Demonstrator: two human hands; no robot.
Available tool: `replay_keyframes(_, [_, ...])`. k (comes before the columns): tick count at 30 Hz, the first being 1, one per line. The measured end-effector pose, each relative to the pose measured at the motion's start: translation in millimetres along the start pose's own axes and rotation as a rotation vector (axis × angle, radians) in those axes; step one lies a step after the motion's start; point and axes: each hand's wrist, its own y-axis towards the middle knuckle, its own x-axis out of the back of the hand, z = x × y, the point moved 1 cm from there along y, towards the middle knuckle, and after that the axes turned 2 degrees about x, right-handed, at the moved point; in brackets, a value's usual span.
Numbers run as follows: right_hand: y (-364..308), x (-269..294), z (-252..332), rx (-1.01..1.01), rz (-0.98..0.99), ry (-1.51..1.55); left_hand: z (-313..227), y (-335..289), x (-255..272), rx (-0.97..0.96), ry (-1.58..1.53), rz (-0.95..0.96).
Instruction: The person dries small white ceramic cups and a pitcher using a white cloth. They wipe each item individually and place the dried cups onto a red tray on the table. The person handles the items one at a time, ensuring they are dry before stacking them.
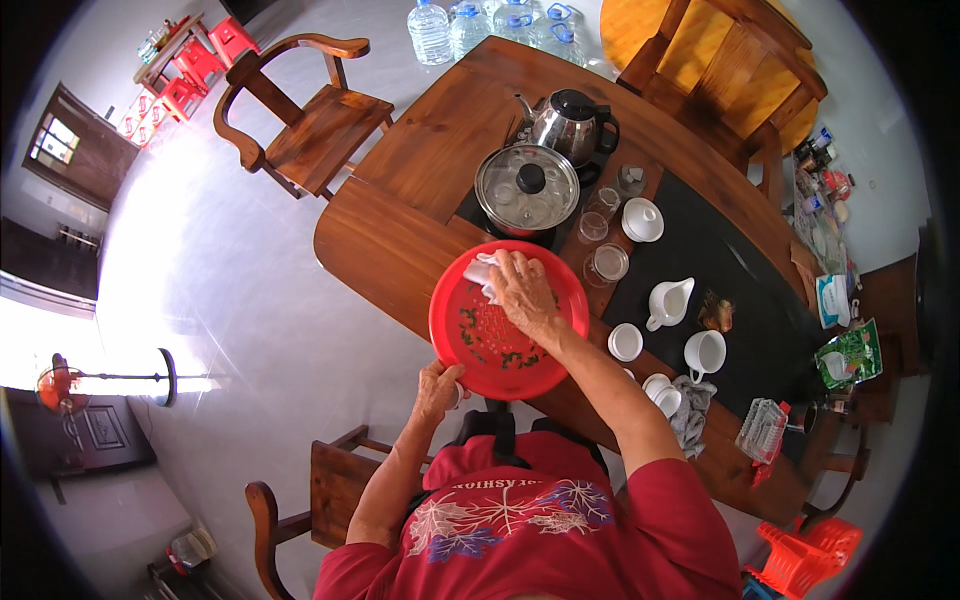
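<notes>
A round red plastic basin (pixel 447 330) is at the near left edge of the table, partly out beyond it. Dark green leaf bits (pixel 515 358) lie scattered across its bottom. My left hand (pixel 437 390) grips the basin's near left rim, fingers closed; a small whitish thing shows beside it, too hidden to name. Inside the basin's far side, my right hand (pixel 525 290) presses a crumpled white tissue (pixel 483 275) against the wall. Just beyond the basin stands a steel pot (pixel 520 190) with a glass lid. A steel kettle (pixel 570 127) is behind the pot.
Right of the basin are glass cups (pixel 607 263), a lidded white bowl (pixel 642 220), a white pitcher (pixel 670 303), a white cup (pixel 705 352) and a grey cloth (pixel 692 412). Wooden chairs (pixel 320 135) stand around the table (pixel 400 200); large water bottles (pixel 430 35) stand beyond.
</notes>
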Motion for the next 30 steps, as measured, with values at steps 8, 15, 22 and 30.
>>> replay_keyframes(8, [-77,29,-5,-0.206,0.245,-0.147,6,0,-2,-0.007,-0.006,-0.01])
replay_keyframes(15, [-82,47,64,-0.134,0.642,0.827,5,-2,-5,0.0,-0.011,-0.05])
replay_keyframes(22, [-23,5,26,-0.426,0.005,0.386,4,-8,7,-0.08,-0.044,0.038])
replay_keyframes(30, [-35,-7,79,0.005,0.134,0.48,7,-4,8,-0.095,-0.098,-0.021])
